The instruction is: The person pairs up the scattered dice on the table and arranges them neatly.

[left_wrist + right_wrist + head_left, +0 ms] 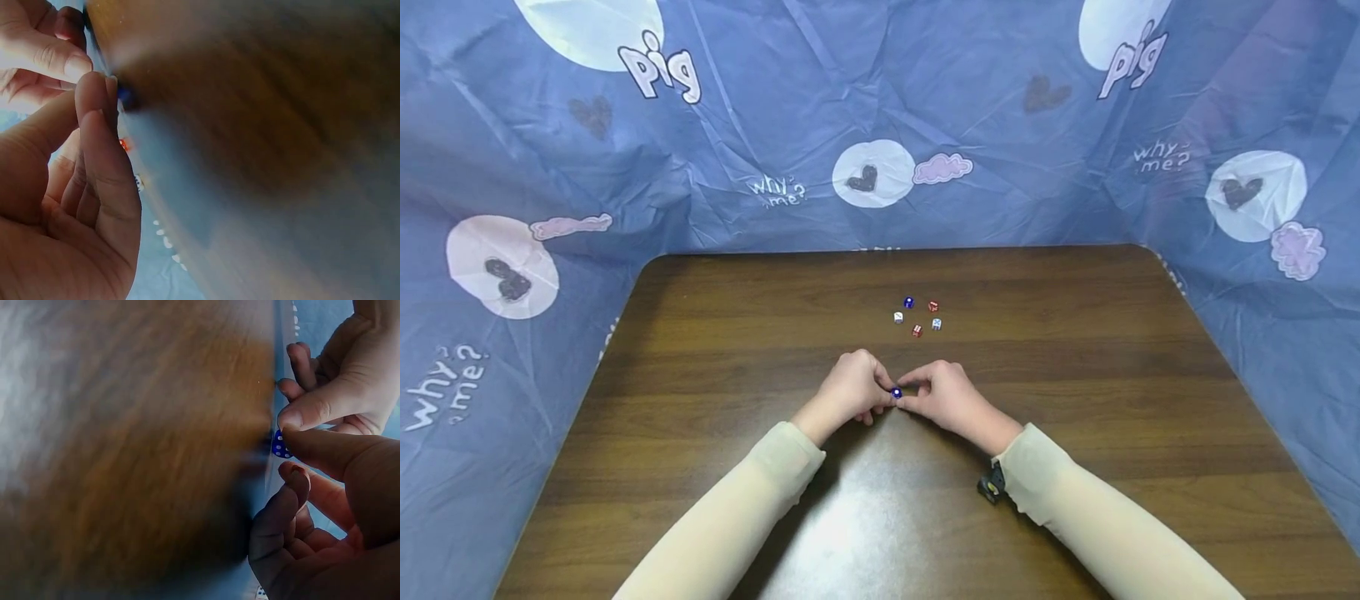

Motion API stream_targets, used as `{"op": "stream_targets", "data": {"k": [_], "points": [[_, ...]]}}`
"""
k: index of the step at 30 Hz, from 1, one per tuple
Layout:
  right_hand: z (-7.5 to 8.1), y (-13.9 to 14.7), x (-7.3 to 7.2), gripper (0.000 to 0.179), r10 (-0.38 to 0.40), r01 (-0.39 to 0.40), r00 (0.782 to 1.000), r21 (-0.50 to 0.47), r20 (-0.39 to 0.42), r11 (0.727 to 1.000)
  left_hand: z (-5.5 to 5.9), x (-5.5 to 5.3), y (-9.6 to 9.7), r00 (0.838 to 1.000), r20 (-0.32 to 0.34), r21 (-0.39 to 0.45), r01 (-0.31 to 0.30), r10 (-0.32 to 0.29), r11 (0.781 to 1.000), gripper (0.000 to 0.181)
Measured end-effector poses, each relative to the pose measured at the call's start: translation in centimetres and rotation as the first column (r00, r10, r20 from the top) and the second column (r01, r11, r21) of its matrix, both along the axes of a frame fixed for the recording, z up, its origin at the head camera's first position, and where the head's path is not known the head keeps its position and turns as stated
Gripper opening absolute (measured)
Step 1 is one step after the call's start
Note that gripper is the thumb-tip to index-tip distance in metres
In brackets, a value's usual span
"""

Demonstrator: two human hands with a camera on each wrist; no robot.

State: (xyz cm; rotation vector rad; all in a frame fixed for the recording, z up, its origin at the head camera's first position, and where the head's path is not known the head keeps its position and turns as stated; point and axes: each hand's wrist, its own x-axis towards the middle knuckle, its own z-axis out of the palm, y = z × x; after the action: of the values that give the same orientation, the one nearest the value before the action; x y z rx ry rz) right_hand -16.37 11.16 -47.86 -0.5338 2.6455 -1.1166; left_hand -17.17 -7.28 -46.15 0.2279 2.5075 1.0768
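A small blue die (897,392) with white pips is at the middle of the table, between the fingertips of both hands. From the left, my left hand (854,387) pinches it with thumb and index finger. My right hand (946,393) meets it from the other side, its thumb and index tips at the die's edges. In the right wrist view the pips of the blue die (279,445) show beside the right thumb, with the left thumb close by. Fingers hide most of the blue die (127,97) in the left wrist view.
Beyond the hands lies a loose ring of dice: a blue one (908,302), two red ones (933,307) and two white ones (936,324). The brown wooden table (737,317) has a blue printed cloth (1000,183) behind it. A black device (991,485) hangs at the right wrist.
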Motion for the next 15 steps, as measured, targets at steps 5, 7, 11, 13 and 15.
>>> {"op": "stream_targets", "data": {"k": [5, 7, 11, 13, 15], "points": [[-0.21, -0.32, 0.05, 0.019, 0.005, -0.004, 0.999, 0.016, -0.036, 1.0, 0.28, 0.15, 0.23, 1.0, -0.001, -0.039, -0.003, 0.003, 0.999, 0.009], [-0.21, -0.46, 0.03, 0.018, 0.01, -0.009, 0.998, 0.016, -0.054, 1.0, 0.36, 0.19, 0.28, 1.0, -0.006, -0.058, -0.004, 0.004, 0.998, 0.009], [-0.05, -0.61, 0.06, 0.016, 0.017, -0.015, 0.996, 0.024, -0.085, 1.0, 0.41, 0.18, 0.3, 1.0, -0.022, -0.081, -0.005, 0.003, 0.997, 0.009], [0.0, -0.65, 0.06, 0.015, 0.015, -0.012, 0.996, 0.029, -0.091, 1.0, 0.4, 0.18, 0.27, 0.999, -0.032, -0.085, -0.007, 0.004, 0.996, 0.008], [0.02, -0.69, 0.02, 0.015, 0.011, -0.008, 0.996, 0.039, -0.085, 0.999, 0.39, 0.16, 0.21, 0.999, -0.041, -0.089, -0.01, 0.006, 0.996, 0.008]]}}
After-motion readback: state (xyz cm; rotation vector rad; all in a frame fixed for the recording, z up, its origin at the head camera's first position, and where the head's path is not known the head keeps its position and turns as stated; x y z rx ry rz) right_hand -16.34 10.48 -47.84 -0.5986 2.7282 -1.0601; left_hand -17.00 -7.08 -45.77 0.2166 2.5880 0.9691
